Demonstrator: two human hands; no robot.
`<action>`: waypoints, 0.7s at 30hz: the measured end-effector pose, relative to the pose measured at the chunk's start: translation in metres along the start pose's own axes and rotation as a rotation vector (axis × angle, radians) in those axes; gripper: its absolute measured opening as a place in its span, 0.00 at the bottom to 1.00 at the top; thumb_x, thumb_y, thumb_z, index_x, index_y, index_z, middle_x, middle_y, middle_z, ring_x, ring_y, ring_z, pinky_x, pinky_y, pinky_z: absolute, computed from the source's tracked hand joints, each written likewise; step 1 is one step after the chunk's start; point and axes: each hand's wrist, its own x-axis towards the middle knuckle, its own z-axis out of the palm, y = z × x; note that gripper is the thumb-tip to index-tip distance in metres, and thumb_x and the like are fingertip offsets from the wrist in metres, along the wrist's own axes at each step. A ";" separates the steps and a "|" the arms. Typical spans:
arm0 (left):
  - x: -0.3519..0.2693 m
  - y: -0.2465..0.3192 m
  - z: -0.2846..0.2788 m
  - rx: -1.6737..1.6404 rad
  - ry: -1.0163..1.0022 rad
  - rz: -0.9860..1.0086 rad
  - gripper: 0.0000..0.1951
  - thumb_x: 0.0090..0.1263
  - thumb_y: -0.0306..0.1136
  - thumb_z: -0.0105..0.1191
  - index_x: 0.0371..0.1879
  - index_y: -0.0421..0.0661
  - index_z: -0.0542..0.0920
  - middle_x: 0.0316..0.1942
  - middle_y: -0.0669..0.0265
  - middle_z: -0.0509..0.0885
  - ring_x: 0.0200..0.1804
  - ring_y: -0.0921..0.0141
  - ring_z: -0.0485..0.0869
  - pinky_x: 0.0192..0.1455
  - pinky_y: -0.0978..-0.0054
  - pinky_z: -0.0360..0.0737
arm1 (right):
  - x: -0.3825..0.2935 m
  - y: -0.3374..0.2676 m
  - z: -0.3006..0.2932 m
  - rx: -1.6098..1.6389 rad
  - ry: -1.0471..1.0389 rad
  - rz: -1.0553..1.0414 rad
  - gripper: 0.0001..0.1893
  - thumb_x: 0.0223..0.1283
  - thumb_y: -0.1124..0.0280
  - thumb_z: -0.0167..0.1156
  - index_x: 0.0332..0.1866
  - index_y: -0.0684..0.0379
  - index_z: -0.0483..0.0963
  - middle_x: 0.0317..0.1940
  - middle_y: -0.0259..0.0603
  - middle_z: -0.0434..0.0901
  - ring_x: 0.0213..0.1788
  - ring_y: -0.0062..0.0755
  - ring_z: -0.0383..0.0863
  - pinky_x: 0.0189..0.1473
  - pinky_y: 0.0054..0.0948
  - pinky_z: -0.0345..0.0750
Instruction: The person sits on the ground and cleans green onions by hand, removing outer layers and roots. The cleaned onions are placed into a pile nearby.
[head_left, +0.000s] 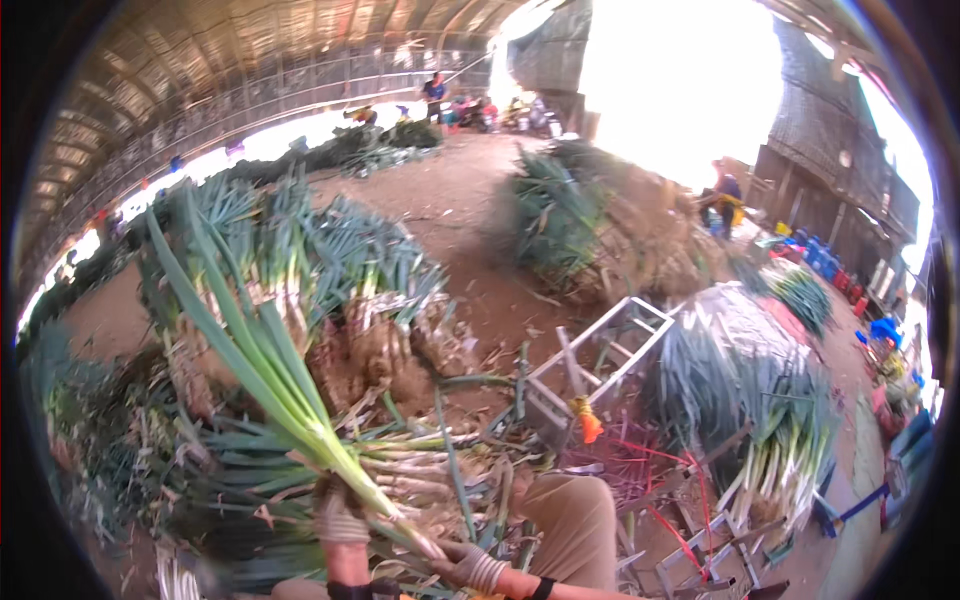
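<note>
A long leek-like green onion (322, 431) slants up and leftward in front of me, its green leaves fanned out at the top and its pale shank toward my lap. My gloved left hand (337, 506) is closed around the shank below the leaves, with the fingers partly hidden. Down at the white root end, my gloved right hand (469, 566) grips the stalk. Beneath lies a loose heap of green onions (412, 465), pale stalks to the right and dark leaves to the left. My bent knee (574, 517) is beside the heap.
Upright green onion bundles (360, 300) stand ahead. To the right are a metal frame (600, 352), red straps (697, 480) and a covered pile bearing trimmed onions (780, 450). Another onion pile (562, 217) stands farther off. One person (724, 199) works beside it; another (433, 97) stands far back.
</note>
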 end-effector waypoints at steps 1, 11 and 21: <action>-0.007 0.012 0.011 0.069 -0.024 0.000 0.16 0.66 0.35 0.55 0.48 0.37 0.74 0.40 0.58 0.81 0.38 0.65 0.82 0.40 0.70 0.80 | -0.004 -0.008 0.003 0.013 0.008 0.036 0.17 0.61 0.67 0.60 0.52 0.62 0.73 0.35 0.28 0.78 0.36 0.15 0.72 0.38 0.19 0.72; -0.005 0.004 0.021 -0.067 0.042 -0.013 0.16 0.66 0.34 0.53 0.49 0.38 0.73 0.41 0.58 0.81 0.38 0.66 0.82 0.41 0.69 0.82 | -0.018 -0.019 0.008 -0.085 0.139 -0.200 0.14 0.57 0.73 0.62 0.49 0.60 0.74 0.36 0.31 0.79 0.38 0.18 0.72 0.42 0.24 0.74; 0.002 -0.074 -0.114 1.176 -0.250 0.011 0.19 0.64 0.32 0.51 0.55 0.43 0.70 0.36 0.63 0.79 0.32 0.69 0.80 0.35 0.73 0.79 | -0.002 -0.056 0.011 -0.174 -0.030 0.108 0.22 0.60 0.60 0.61 0.55 0.61 0.73 0.40 0.29 0.79 0.39 0.16 0.73 0.42 0.17 0.72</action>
